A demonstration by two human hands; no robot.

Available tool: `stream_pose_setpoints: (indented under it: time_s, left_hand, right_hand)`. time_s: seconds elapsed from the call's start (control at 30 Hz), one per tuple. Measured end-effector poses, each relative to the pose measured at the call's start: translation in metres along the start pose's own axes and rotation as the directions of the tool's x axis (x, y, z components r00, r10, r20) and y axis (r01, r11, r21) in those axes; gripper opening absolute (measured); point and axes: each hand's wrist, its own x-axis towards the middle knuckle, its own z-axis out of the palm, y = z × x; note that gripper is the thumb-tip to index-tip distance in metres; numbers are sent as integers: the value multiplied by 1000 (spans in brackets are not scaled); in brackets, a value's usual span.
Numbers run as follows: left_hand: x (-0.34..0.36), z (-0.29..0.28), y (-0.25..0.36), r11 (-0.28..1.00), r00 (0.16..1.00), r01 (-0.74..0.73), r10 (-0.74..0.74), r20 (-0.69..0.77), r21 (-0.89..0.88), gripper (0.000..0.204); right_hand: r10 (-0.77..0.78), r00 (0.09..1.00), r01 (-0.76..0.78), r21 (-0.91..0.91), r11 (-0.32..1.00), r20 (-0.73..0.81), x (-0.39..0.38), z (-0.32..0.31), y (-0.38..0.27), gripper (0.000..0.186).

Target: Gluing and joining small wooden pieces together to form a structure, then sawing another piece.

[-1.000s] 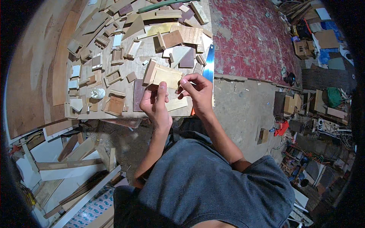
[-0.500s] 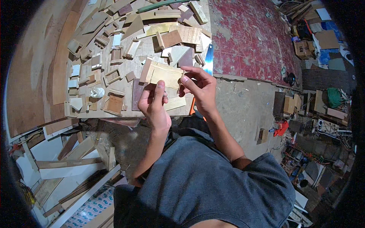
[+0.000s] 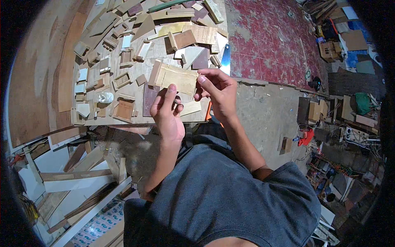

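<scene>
Above the bench's near edge I hold a small wooden panel (image 3: 181,80), pale yellow, with a thicker strip of wood along its left end. My left hand (image 3: 168,110) is closed on its near side, thumb on top and the other fingers partly hidden underneath. At the panel's right end, my right hand (image 3: 219,91) pinches the edge between thumb and forefinger. Any thin piece between those fingertips is too small to make out. Beneath the hands, a flat pale wood offcut (image 3: 190,108) lies by the bench edge.
Small wooden box-like assemblies (image 3: 122,80) and offcuts cover the workbench (image 3: 140,94). A crumpled clear plastic bundle (image 3: 105,97) sits on the left. A handsaw blade (image 3: 226,57) lies at the right edge, near an orange handle (image 3: 208,111). Scrap boards (image 3: 76,176) lean at lower left.
The panel now looks slightly flatter toward me, and its right end sits closer to my right fingertips. Both hands have shifted only a little; the grip stays the same.
</scene>
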Motion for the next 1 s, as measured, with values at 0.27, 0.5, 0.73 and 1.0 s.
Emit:
stream_pose_setpoints:
  time_s: [0.27, 0.5, 0.73, 1.0]
  left_hand:
    - [-9, -1, 8, 981, 985, 168, -163, 55, -98, 18]
    - [-16, -1, 14, 949, 962, 265, -249, 109, -168, 19]
    - [-20, -3, 15, 935, 947, 310, -287, 147, -171, 17]
    - [-25, -2, 18, 922, 929, 356, -331, 167, -152, 17]
  right_hand:
    - [25, 1000, -27, 116, 993, 15, -6, -1, -6, 17]
    - [-11, 999, 6, 138, 990, 35, -12, -5, -9, 15]
    - [-77, 994, 68, 106, 992, 81, -14, -7, -15, 12]
    - [-95, 992, 95, 5, 996, 82, -17, -12, -17, 10]
